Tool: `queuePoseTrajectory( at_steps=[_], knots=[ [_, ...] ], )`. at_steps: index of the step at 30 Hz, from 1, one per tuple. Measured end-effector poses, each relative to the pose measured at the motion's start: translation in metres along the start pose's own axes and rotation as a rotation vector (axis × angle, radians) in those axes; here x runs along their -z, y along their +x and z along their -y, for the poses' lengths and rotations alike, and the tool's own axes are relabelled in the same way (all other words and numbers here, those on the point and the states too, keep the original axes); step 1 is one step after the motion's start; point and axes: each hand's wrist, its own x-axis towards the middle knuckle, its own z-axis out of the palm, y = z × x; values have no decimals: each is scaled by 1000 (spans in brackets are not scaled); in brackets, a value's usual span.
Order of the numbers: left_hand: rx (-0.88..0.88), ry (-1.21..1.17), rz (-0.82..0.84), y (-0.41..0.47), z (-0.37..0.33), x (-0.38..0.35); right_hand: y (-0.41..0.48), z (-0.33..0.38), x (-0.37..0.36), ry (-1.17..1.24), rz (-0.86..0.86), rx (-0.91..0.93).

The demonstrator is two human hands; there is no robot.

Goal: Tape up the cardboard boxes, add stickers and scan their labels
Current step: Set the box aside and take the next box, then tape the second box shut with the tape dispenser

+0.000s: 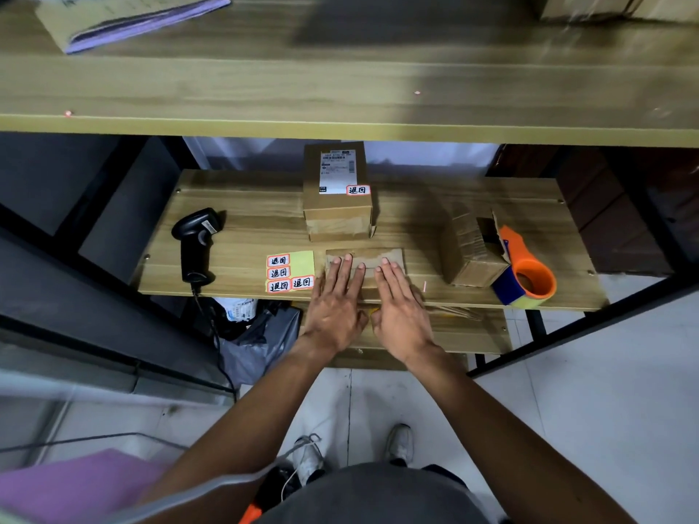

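Both hands lie flat, palms down and fingers straight, side by side on a small cardboard box [365, 257] at the front edge of the wooden shelf [246, 206]. The left hand [334, 300] covers the box's left part and the right hand [401, 310] its right part. The thumbs are close together, and neither hand curls round anything. Only the far strip of the box shows past the fingertips. Just left of the box, nearly touching the left hand, lies a yellow sticker sheet [299, 263] carrying four red-bordered stickers. Farther left a black barcode scanner [196, 240] rests on the shelf, its cable dropping over the edge beside grey plastic bags [257, 342] below. Directly behind the hands stands a stack of taped boxes [337, 209]; the top one bears a white shipping label [336, 172] and one red-bordered sticker. To the right an open box [467, 251] lies on its side, with the orange tape dispenser [525, 272] just beside it at the shelf's front. An upper shelf [340, 92] overhangs the work area, with a purple-edged folder [128, 20] lying on it at the left.
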Motion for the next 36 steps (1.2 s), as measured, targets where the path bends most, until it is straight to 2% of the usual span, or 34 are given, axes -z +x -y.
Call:
queuePoseTrajectory(
  at_steps=[8, 12, 15, 20, 26, 28, 30, 32, 34, 36],
  knots=[
    [1, -13, 13, 0, 0, -3, 1, -2, 6, 10, 51, 17],
    [61, -155, -26, 4, -8, 5, 7, -5, 17, 214, 24, -4],
    [82, -247, -139, 8, -15, 12, 11, -10, 30, 321, -24, -19],
    [-49, -302, -260, 9, -31, 24, 2, -26, 47, 374, -211, -4],
    [-245, -498, -437, 15, -76, 29, -30, -69, 56, 289, -362, -166],
    [-255, -547, -370, 16, -94, 33, -40, -88, 61, 259, -433, -249],
    [-232, -600, -213, 17, -107, 36, -45, -110, 65, 212, -514, -345],
    [-195, -636, -86, 20, -114, 38, -45, -131, 68, 170, -520, -440],
    [-182, -664, -28, 22, -120, 39, -42, -150, 72, 155, -440, -499],
    [-180, -682, 14, 23, -125, 41, -36, -163, 76, 132, -262, -559]
  ],
)
